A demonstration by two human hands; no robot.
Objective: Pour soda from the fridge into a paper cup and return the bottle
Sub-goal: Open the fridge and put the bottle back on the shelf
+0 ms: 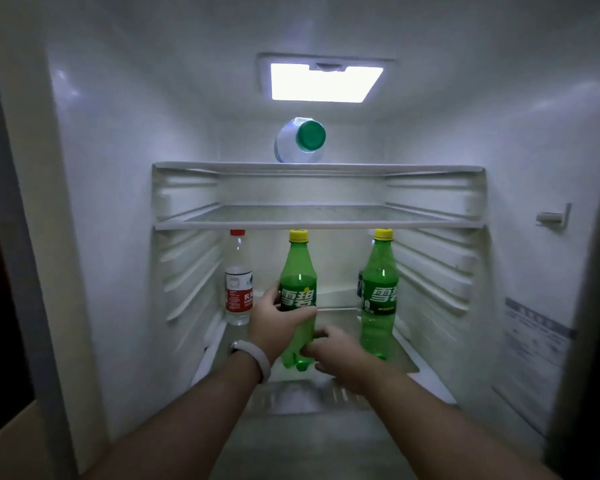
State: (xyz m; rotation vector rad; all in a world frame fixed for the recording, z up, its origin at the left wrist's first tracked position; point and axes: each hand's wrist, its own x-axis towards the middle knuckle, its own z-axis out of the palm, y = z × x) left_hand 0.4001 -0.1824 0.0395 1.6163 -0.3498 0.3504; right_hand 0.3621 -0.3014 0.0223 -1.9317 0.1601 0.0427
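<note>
Inside the open fridge, a green soda bottle [298, 271] with a yellow cap stands upright on the lower glass shelf [400, 358]. My left hand [276, 325] grips its middle, fingers wrapped over the label. My right hand [329, 351] holds the lower part of the same bottle from the right, fingers curled against it. A second green soda bottle [379, 292] stands upright to the right, apart from my hands. No paper cup is in view.
A clear water bottle [238, 278] with a red cap and label stands at the shelf's back left. On the top shelf [222, 165] a bottle with a green cap [300, 140] lies on its side. A middle shelf [243, 218] sits just above the soda caps.
</note>
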